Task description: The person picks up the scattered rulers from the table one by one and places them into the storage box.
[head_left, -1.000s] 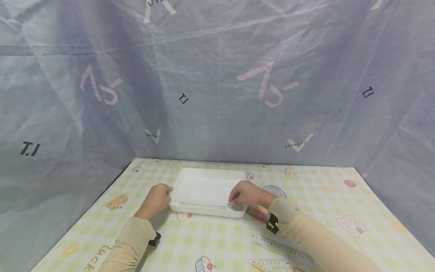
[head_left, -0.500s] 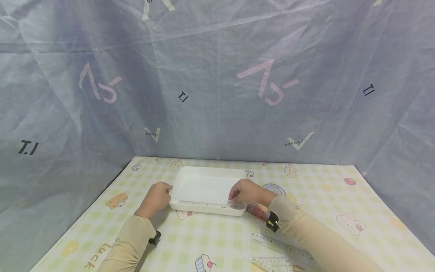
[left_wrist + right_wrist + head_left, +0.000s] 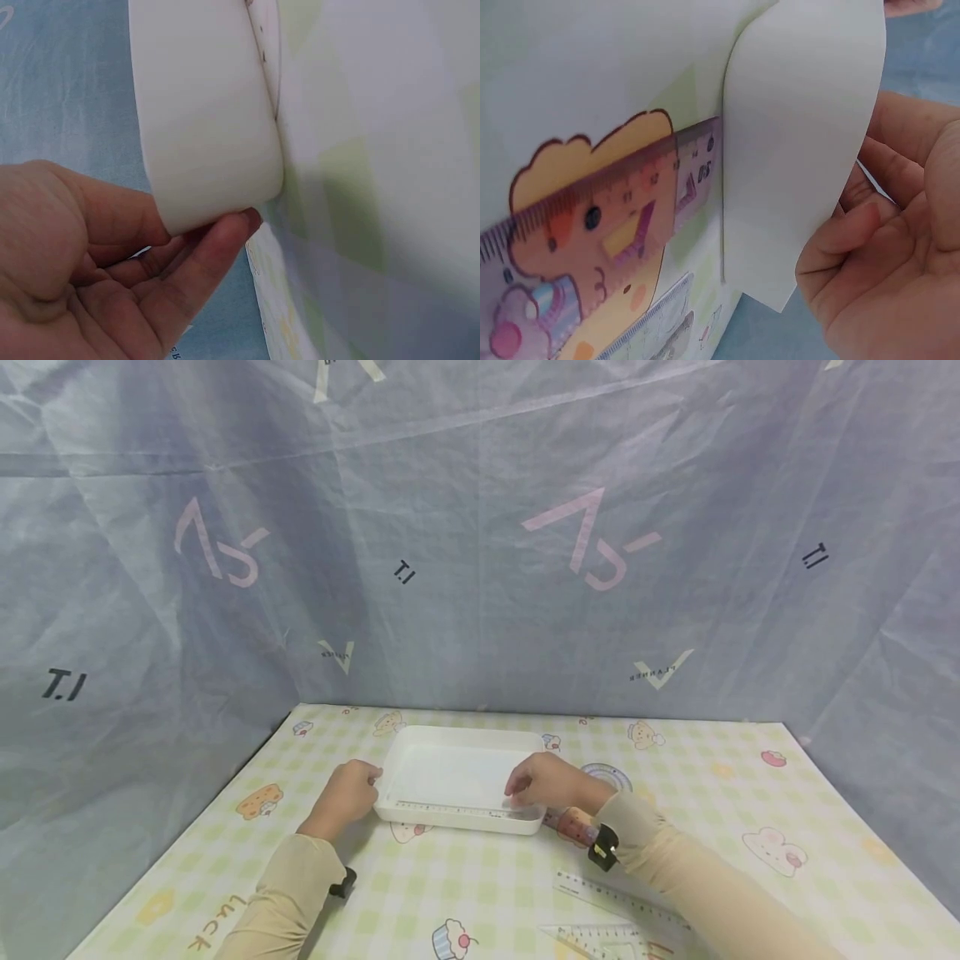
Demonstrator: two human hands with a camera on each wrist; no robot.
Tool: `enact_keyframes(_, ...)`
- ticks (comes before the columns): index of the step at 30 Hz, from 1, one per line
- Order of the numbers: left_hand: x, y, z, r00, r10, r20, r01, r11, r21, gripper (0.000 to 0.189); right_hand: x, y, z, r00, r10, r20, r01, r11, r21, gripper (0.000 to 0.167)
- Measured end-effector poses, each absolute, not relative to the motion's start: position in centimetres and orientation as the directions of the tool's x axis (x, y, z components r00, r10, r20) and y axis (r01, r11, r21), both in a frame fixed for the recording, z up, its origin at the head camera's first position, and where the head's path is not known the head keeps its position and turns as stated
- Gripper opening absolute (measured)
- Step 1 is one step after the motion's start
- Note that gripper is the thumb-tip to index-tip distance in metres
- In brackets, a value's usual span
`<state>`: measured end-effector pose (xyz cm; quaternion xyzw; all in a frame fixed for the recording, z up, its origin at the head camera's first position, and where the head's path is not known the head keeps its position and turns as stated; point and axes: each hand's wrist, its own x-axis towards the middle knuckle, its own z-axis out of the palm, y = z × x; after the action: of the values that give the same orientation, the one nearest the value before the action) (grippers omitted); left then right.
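Observation:
A white rectangular tray [image 3: 457,821] sits on the checked tablecloth. My left hand [image 3: 343,797] pinches its left wall; in the left wrist view the fingers [image 3: 206,262] grip the tray's end between rim and base. Along the inside of the front wall lies a clear ruler [image 3: 450,810] with dark markings. My right hand [image 3: 551,783] reaches over the tray's right wall, thumb and fingers drawn together at the ruler's right end. In the right wrist view the tray wall [image 3: 802,142] hides the fingertips and the ruler.
A tinted ruler [image 3: 630,195] touches the tray's right side. Behind the right wrist lies a round clear protractor [image 3: 609,775]. Nearer the front are another clear ruler [image 3: 618,900] and a clear set square [image 3: 592,935]. A grey cloth [image 3: 480,568] hangs behind the table.
The head view has shifted slightly. Both hands stay at the tray, and the right fingertips have risen a little at the ruler's end.

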<state>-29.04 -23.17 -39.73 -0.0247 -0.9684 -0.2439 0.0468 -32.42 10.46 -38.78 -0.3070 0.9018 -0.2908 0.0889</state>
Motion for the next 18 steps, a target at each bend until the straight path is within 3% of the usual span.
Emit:
enact_keyframes(11, -29.1, -23.0, -39.8, -0.994, 0.017, 0.107, 0.066, 0.879, 0.473, 0.038, -31.3, 12.0, -37.5, -0.733, -0.659, 0.165, -0.631, 0.571, -0.525, 0.017)
enact_keyframes(18, -29.1, -23.0, -39.6, -0.994, 0.017, 0.108, 0.066, 0.880, 0.471, 0.038, -28.7, 14.5, -36.1, -0.753, -0.635, 0.174, -0.605, 0.564, -0.561, 0.020)
